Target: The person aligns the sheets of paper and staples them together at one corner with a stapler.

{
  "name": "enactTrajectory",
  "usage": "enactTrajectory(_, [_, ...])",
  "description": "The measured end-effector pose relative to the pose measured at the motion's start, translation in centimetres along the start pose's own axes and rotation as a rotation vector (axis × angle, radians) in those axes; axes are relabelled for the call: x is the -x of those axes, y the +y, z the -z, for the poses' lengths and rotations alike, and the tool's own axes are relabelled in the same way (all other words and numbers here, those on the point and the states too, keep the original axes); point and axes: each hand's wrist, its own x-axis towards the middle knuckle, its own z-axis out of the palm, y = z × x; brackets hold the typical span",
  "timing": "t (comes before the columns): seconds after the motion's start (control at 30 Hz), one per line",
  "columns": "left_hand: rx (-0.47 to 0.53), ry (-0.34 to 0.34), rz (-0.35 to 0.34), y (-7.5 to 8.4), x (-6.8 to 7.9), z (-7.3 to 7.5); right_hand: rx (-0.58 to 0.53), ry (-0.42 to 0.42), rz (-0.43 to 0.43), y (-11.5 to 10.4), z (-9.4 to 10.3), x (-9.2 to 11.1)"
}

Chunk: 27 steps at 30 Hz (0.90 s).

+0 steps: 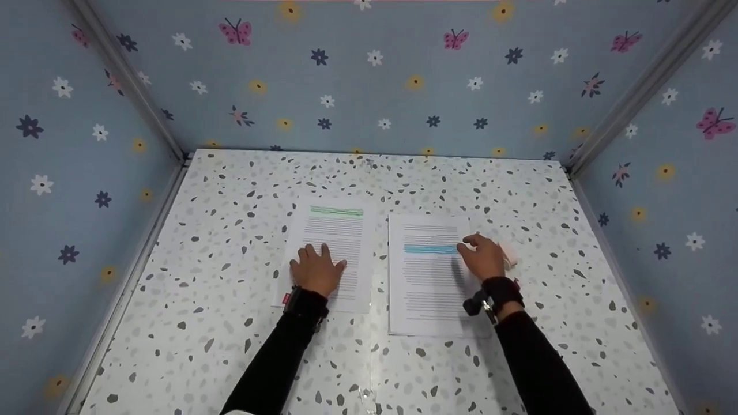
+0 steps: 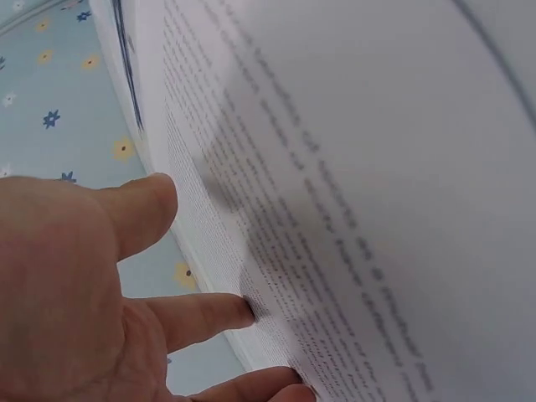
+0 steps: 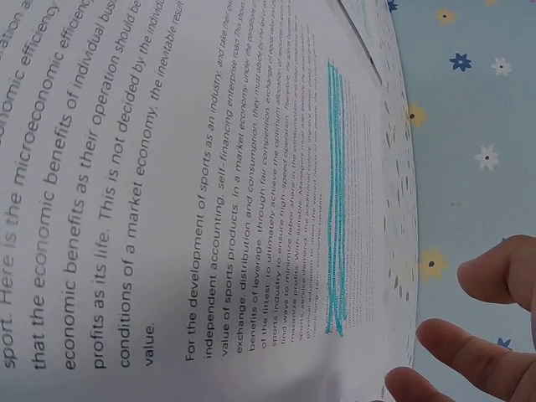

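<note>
My left hand (image 1: 317,271) rests on a printed sheet (image 1: 353,288) that has a green highlighted band near its top. Its fingers are spread, with fingertips touching the text, as the left wrist view shows. Over the right edge of a second printed paper (image 1: 426,311) hovers my right hand (image 1: 483,257), thumb and index finger apart and nothing between them. A blue highlighted band (image 3: 336,201) crosses the text of this paper. Just right of that hand lies a pale pink object (image 1: 508,255), partly hidden behind it.
Both papers lie side by side on a white speckled table (image 1: 219,242), a narrow gap between them. Blue walls (image 1: 369,75) with flowers and butterflies enclose the back and both sides. Black wrist straps (image 1: 305,305) sit on both arms.
</note>
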Motion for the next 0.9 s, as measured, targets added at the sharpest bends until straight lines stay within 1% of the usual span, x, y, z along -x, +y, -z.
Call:
enactTrajectory(0.13, [0.009, -0.013, 0.005, 0.3, 0.0, 0.0, -0.012, -0.013, -0.003, -0.1, -0.1, 0.0])
enactTrajectory(0.23, [0.053, -0.026, 0.016, 0.0, -0.1, 0.4, -0.017, -0.016, -0.003, -0.3, -0.1, 0.0])
enactTrajectory(0.3, [0.1, -0.032, 0.017, -0.4, -0.3, 0.9, -0.019, -0.015, -0.001, -0.6, -0.1, -0.1])
enactTrajectory(0.4, [0.186, -0.029, 0.025, -1.3, -1.1, 2.2, -0.025, -0.011, -0.004, -1.4, 0.0, -0.4])
enactTrajectory(0.57, [0.346, 0.011, 0.075, -3.7, -3.4, 5.0, -0.086, -0.036, -0.026, -3.6, 0.1, -1.1])
enactTrajectory(0.67, [0.425, 0.025, 0.104, -5.2, -5.0, 6.1, -0.145, -0.083, -0.04, -5.2, -0.1, -1.5])
enactTrajectory(0.73, [0.462, 0.021, 0.115, -6.1, -5.8, 6.4, -0.22, -0.121, -0.056, -6.4, -0.5, -1.7])
enactTrajectory(0.8, [0.489, 0.006, 0.125, -7.0, -6.5, 6.3, -0.318, -0.16, -0.077, -7.6, -1.2, -2.0])
enactTrajectory(0.9, [0.51, -0.049, 0.139, -8.1, -7.1, 5.8, -0.486, -0.231, -0.113, -9.4, -2.7, -2.2])
